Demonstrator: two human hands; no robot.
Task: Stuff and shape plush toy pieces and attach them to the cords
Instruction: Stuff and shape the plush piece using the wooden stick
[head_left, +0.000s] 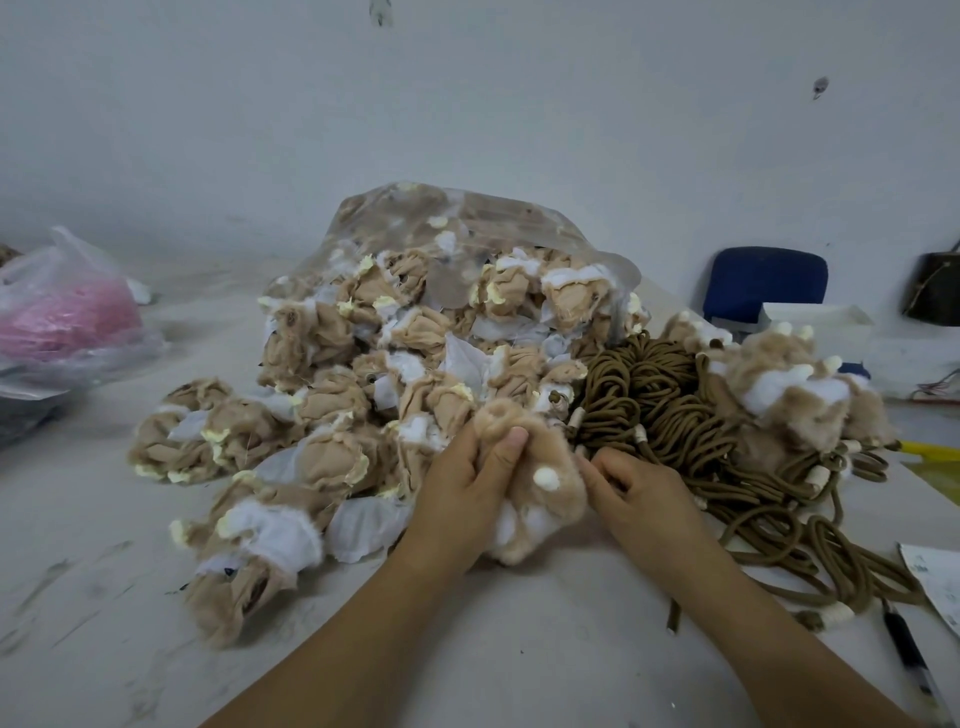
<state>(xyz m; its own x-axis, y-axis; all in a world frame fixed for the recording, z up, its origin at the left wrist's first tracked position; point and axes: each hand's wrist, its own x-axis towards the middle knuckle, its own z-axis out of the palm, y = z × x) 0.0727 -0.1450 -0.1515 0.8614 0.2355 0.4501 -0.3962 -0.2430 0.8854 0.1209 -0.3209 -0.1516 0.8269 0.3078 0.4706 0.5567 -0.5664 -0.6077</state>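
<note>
Left hand (467, 488) grips tan plush piece (530, 467), thumb pressed in, right hand (639, 493) fingers pinch its edge, cords (654, 400) just beyond fingertips; weak pinch could let the shape collapse.

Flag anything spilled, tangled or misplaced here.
Plush pieces have spilled from the toppled clear bag across the table. The cords lie in a tangled heap at right. The left hand and right hand hold a toy, which looks intact.
</note>
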